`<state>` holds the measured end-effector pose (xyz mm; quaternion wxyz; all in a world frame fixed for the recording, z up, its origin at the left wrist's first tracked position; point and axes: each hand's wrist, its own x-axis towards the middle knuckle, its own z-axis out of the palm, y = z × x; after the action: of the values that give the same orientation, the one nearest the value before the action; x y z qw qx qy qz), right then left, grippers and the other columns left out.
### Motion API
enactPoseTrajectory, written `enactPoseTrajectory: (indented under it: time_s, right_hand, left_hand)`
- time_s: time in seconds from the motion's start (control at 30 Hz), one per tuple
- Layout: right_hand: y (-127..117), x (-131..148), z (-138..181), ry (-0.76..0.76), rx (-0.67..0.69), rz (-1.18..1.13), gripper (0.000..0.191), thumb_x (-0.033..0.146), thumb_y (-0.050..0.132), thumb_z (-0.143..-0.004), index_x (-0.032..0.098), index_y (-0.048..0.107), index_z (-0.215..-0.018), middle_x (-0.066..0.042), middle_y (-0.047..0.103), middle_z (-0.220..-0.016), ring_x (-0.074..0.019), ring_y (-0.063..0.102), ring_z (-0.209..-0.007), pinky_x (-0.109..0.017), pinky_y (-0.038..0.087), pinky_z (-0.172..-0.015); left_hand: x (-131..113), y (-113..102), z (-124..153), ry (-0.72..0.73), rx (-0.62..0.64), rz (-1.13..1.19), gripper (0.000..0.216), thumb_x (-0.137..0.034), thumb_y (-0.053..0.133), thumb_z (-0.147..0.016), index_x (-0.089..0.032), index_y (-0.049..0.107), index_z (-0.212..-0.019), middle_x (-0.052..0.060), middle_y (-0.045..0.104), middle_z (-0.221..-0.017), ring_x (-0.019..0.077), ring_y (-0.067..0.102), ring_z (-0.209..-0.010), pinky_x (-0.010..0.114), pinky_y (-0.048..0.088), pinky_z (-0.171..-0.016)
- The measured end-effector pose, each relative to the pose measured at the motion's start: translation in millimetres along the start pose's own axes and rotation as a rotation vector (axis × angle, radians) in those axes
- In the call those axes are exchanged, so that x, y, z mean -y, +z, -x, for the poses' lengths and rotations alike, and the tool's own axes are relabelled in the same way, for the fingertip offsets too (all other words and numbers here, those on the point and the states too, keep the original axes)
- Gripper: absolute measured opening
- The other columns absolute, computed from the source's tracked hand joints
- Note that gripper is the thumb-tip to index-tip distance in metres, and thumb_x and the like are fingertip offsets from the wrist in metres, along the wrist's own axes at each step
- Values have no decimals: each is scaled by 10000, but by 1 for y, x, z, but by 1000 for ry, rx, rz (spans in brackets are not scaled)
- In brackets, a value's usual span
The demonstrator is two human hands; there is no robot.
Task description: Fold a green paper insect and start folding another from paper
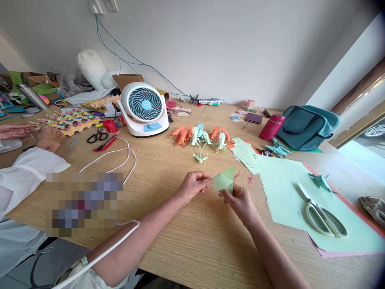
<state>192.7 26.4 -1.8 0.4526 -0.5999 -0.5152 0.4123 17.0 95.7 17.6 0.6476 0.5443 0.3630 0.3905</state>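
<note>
A light green folded paper [225, 181] hangs just above the wooden table [186, 241], held between both my hands. My left hand [194, 185] pinches its left corner with closed fingers. From below and to the right, my right hand [240, 202] grips the paper's lower edge, fingers closed. A small green folded figure [200, 156] lies on the table just beyond the paper. Further back stands a row of orange and green folded paper figures [200, 137].
A white desk fan [144, 109] stands at the back, its white cable [120, 160] looping across the table. Green paper sheets [288, 192] with white scissors [320, 212] lie right. A red bottle [271, 126] and teal bag [306, 126] sit behind. Another person's hands [45, 136] rest left.
</note>
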Motion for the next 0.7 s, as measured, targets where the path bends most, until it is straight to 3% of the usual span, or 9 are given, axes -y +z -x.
enactPoseTrajectory:
  time_s: [0.37, 0.7]
  right_hand:
    - [-3, 10, 4, -39, 38, 150, 287, 444, 617, -788, 186, 596, -665, 23, 499, -527, -115, 394, -486, -256, 274, -485]
    - [-4, 5, -4, -26, -37, -60, 448, 612, 680, -764, 173, 684, -672, -11, 585, -570, -130, 465, -532, -258, 330, -520]
  left_hand:
    - [-2, -11, -4, -132, 120, -39, 422, -485, 896, -540, -119, 733, -673, 7, 608, -591, 77, 477, -548, 201, 347, -472]
    - [3, -5, -4, -71, -92, 62, 449, -516, 877, -539, -129, 700, -684, 25, 641, -674, 75, 468, -584, 188, 337, -483]
